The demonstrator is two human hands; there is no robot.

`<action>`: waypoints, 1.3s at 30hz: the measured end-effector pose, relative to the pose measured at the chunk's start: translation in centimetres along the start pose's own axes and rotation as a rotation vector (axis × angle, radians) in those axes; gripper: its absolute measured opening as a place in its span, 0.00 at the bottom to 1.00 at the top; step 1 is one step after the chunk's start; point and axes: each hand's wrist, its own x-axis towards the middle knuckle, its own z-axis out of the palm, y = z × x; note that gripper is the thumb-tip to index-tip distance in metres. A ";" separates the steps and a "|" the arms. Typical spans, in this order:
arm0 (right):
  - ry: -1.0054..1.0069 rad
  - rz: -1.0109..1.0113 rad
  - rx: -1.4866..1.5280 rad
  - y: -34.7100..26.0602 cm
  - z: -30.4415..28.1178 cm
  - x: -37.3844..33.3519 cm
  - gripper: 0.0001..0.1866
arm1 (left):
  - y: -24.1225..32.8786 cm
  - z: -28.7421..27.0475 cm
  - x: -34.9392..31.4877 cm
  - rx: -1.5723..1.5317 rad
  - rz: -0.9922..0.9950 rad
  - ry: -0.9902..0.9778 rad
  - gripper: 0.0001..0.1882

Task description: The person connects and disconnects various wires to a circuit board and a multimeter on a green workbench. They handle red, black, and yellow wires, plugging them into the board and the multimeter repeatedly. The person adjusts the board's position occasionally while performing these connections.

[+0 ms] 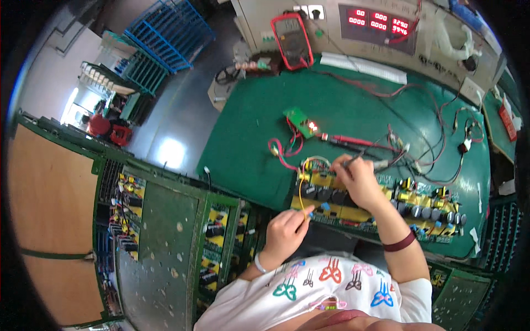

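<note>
My left hand [284, 234] is closed in a pinch at the near left edge of a long circuit board [342, 212] with yellow transformers and dark cylindrical capacitors. Between its fingertips runs a thin yellow wire [300, 193], which arches up to the board's far left corner. Above the board's far edge, my right hand [356, 179] has its fingers closed on a slim dark rod, probably a test probe, mostly hidden by the hand. Beyond the hands lies a small green board [299, 122] with a lit red display, joined to the long board by pink-red wires [284, 157].
A red test lead [359, 141] and tangled cables cross the green mat [248, 127]. At the back stand a red-framed multimeter [292, 41] and an instrument panel [378, 27] with red digits. More boards [130, 215] sit in a rack at left. A second board [430, 209] lies at right.
</note>
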 end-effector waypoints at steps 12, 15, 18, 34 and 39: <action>0.089 -0.141 -0.132 0.5 0.9 -0.4 0.10 | 0.3 0.2 -0.1 0.006 0.022 0.014 0.13; 0.098 -0.160 -0.147 0.4 0.7 -0.7 0.10 | 0.5 0.2 0.1 0.012 0.036 0.026 0.12; 0.158 -0.239 -0.158 0.2 1.1 -0.5 0.10 | 0.7 -0.1 0.1 0.049 0.029 0.009 0.12; 0.229 0.171 0.000 5.9 -24.7 -11.6 0.08 | 11.3 2.4 4.7 -0.635 0.448 -0.663 0.06; 0.250 0.152 -0.617 13.8 -30.6 -10.9 0.11 | 19.1 12.7 5.6 -0.941 0.572 -0.949 0.21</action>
